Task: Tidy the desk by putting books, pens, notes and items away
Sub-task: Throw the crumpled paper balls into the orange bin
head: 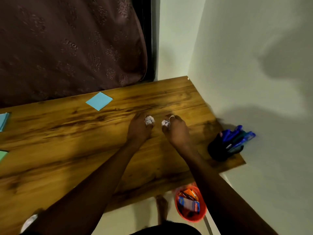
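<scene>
A crumpled white paper ball (pixel 149 120) sits at the fingertips of the left hand (pixel 138 128), whose fingers curl round it low over the wooden desk (pixel 67 150). Just to its right, a second paper wad (pixel 165 123) is pinched the same way by the right hand (pixel 177 133), which wears a pale ring (pixel 171 117) on one finger. The two hands lie side by side, close but not touching. Whether the wads rest on the wood I cannot tell.

Beyond the left hand and off to its left, a light blue sticky note (pixel 99 101) lies flat near the desk's far edge. Farther left, at the frame's edge, are a blue paper stack (pixel 4 121) and the corner of a green note (pixel 2 156).

To the right of the right hand, by the wall, a black pen cup (pixel 218 150) holding blue pens (pixel 237 134) stands at the desk's end. Below the right forearm, on the floor, a red bin (pixel 202 212) holds orange and blue wrappers, with a bare foot (pixel 161 206) just left of it. A brown patterned curtain (pixel 67 48) hangs behind the desk.
</scene>
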